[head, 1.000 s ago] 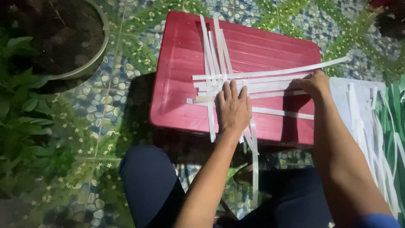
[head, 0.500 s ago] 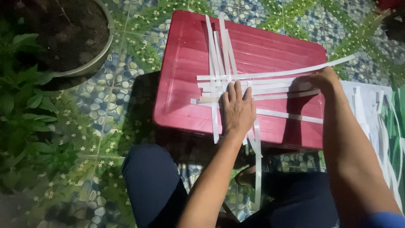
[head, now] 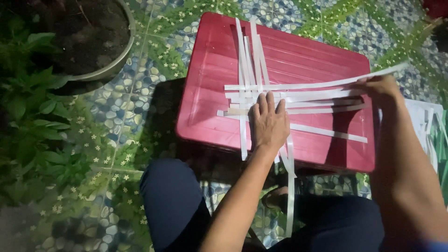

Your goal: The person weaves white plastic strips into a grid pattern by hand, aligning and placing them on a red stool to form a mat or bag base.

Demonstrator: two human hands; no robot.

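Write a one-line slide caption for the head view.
Left hand presses crossed white flat strips on a red plastic lid; right hand holds one long strip.

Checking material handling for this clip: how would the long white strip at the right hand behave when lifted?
The long white strip is probably floppy: thin, flat, bowing upward past the right hand. Likely very light, apt to slide on the smooth red plastic lid, since the left hand presses the crossing.

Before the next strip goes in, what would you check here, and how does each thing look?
1. Left hand flat on the crossing of the white strips: ok.
2. Right hand grips the long top strip: ok.
3. Strips lie on the red lid, not slipping off: ok, though some ends overhang the near edge.
4. Over-under order at the crossing: cannot tell.
5. Spare strips beside the right arm: ok.
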